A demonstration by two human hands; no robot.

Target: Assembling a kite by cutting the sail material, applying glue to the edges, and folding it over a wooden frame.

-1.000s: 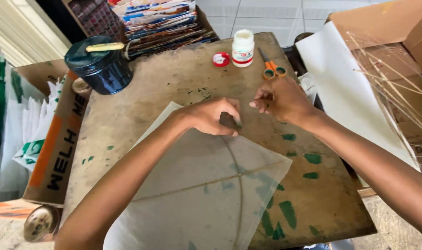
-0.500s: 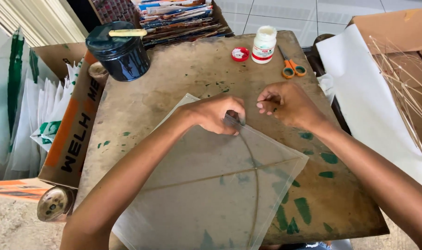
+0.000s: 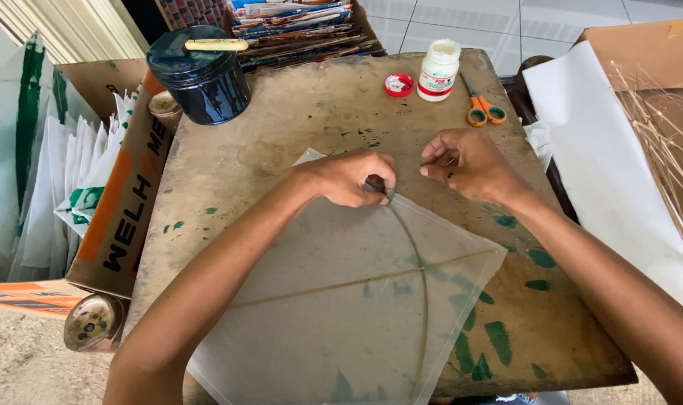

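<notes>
Kite [image 3: 356, 300] looks partly built to me: thin sticks already crossed under translucent paper, top corner not finished. My left hand [image 3: 352, 176] has its fingers pinched shut on that corner, paper flat on the desk [image 3: 281, 127] below them. Right hand [image 3: 469, 161] fingers curled near-closed, just beside; held thread, if any, I cannot tell. Desk is worn, green-stained. Plastic glue bottle [image 3: 438, 69] and orange scissors [image 3: 482, 109] beyond the fingers.

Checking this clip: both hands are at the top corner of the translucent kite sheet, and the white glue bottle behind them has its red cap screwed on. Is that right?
Not quite. In the head view the white glue bottle stands open; its red cap lies on the table beside it. The left hand and right hand are indeed at the top corner of the kite sheet.
</notes>
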